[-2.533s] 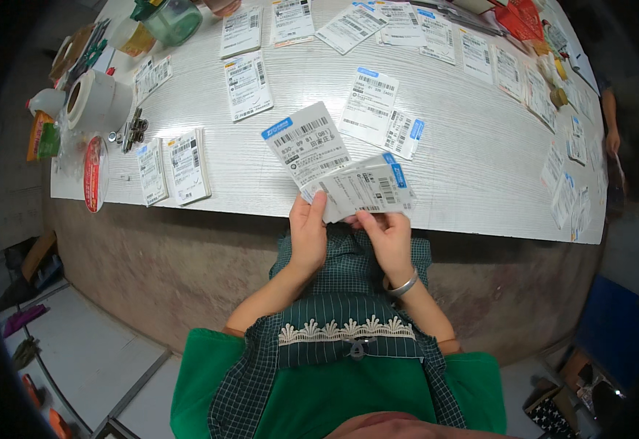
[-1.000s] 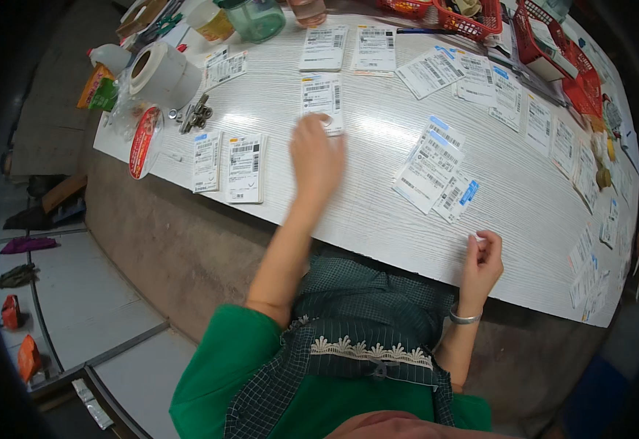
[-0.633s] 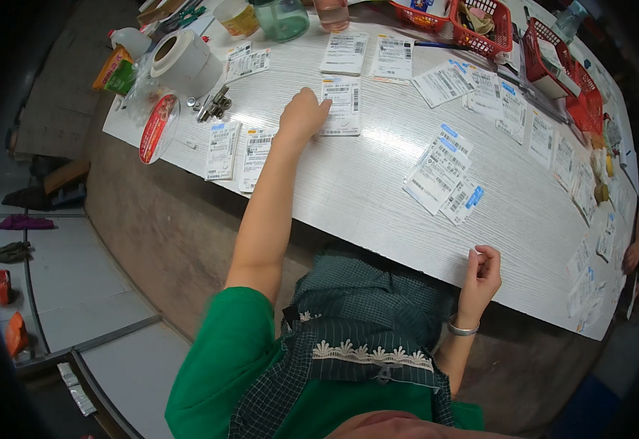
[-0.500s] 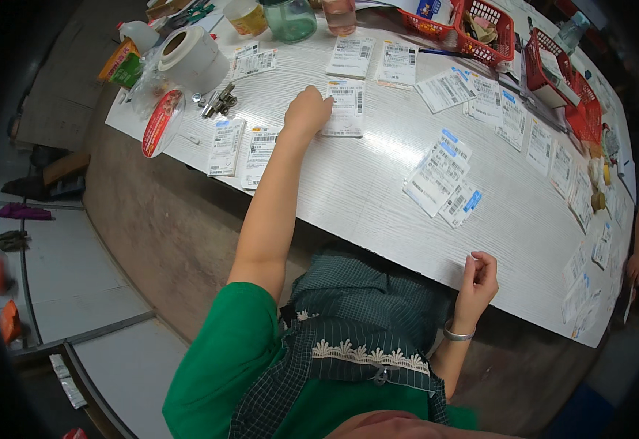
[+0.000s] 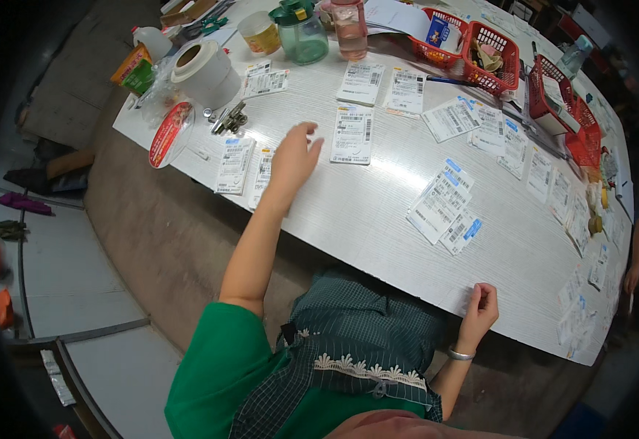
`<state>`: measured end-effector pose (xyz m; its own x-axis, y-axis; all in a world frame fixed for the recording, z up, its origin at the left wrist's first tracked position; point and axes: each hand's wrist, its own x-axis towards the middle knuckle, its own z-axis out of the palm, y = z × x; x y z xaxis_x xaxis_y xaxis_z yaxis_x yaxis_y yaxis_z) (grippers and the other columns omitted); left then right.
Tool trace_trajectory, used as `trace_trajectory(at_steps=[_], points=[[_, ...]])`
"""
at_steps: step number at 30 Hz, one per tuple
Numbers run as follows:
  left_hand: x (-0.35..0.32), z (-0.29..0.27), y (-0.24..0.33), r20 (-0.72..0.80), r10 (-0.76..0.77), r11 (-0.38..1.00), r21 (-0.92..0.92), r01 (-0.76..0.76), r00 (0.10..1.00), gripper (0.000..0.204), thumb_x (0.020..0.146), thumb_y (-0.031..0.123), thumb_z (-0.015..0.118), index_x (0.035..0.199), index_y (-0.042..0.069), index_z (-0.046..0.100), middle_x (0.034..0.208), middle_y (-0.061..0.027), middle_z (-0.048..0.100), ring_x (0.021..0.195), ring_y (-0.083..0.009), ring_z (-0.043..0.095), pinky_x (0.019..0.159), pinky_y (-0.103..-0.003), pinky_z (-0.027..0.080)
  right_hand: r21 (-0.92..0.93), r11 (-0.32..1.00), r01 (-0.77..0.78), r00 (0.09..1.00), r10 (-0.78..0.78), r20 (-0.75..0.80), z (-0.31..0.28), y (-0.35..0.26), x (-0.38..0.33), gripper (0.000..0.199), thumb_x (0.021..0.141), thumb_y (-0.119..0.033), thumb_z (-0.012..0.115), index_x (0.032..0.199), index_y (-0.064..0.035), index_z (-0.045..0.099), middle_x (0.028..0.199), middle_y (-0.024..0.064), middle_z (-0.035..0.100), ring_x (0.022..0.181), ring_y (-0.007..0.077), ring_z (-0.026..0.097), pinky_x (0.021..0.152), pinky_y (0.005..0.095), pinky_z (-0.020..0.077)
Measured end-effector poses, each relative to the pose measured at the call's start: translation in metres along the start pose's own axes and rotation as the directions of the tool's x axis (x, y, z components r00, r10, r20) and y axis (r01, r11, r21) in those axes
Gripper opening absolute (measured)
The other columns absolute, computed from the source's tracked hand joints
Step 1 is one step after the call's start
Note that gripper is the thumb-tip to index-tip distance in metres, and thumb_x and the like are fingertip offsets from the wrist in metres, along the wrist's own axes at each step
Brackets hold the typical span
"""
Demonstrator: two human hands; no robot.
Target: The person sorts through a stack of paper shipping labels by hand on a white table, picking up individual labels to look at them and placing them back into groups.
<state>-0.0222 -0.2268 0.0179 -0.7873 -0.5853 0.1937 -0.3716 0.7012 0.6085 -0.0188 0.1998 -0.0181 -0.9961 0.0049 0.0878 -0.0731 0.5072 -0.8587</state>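
Observation:
My left hand (image 5: pixel 297 161) hovers above the white table (image 5: pixel 378 227), thumb held apart from its bent fingers, and it holds nothing. To its right lies a stack of printed labels (image 5: pixel 352 135). A partly covered label stack (image 5: pixel 262 175) lies beside its wrist on the left, with another stack (image 5: pixel 235 165) next to that. At the table's near edge my right hand (image 5: pixel 478 316) rests with its fingers curled in, and nothing shows in them. Between the hands and further right, several overlapping labels with blue ends (image 5: pixel 440 201) are spread out.
Two more label stacks (image 5: pixel 361 83) lie farther back. A label roll (image 5: pixel 204 77), metal clips (image 5: pixel 229 119), a green jug (image 5: pixel 303 33) and a pink bottle (image 5: pixel 350 31) stand at the back left. Red baskets (image 5: pixel 491 58) line the far right, near a row of labels (image 5: pixel 539 172).
My left hand has drawn back leftward from the label stack, and its thumb has come away from the stack's edge. My right hand stays curled at the table edge. The view has shifted slightly.

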Motion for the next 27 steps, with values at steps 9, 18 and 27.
trace_trajectory(at_steps=[9,18,27], points=[[-0.071,0.021,0.033,0.100,0.076,0.979,-0.195,-0.056,0.992,0.018,0.082,0.005,0.061,0.100,0.004,0.058,0.084,-0.0091,0.057,0.076,-0.0232,0.056,0.068,-0.033,0.045,-0.358,0.919,0.168,0.980,-0.194,-0.039,0.023,0.008,0.009,0.012,0.084,-0.011,0.061,0.076,-0.0030,0.059,0.068,0.0086,0.058,0.056,0.0221,0.054,0.052,0.0315,0.0421],[-0.069,0.038,0.023,0.056,0.019,0.977,-0.214,-0.006,0.998,0.012,0.081,0.001,0.061,0.092,0.003,0.059,0.072,-0.0068,0.054,0.058,-0.0157,0.050,0.056,-0.027,0.042,-0.404,0.902,0.156,0.983,-0.182,-0.026,0.026,0.002,0.010,0.010,0.081,-0.009,0.062,0.074,-0.0022,0.059,0.065,0.0086,0.056,0.053,0.0224,0.052,0.049,0.0328,0.0399],[-0.069,0.042,0.020,0.199,-0.059,0.937,-0.328,0.123,0.978,0.003,0.086,0.003,0.059,0.090,0.001,0.059,0.059,0.0024,0.047,0.053,-0.0033,0.039,0.048,-0.019,0.031,-0.408,0.895,0.181,0.979,-0.202,-0.009,0.025,0.001,0.009,0.009,0.078,-0.005,0.064,0.071,-0.0031,0.058,0.060,0.0078,0.052,0.050,0.0210,0.049,0.046,0.0310,0.0367]])
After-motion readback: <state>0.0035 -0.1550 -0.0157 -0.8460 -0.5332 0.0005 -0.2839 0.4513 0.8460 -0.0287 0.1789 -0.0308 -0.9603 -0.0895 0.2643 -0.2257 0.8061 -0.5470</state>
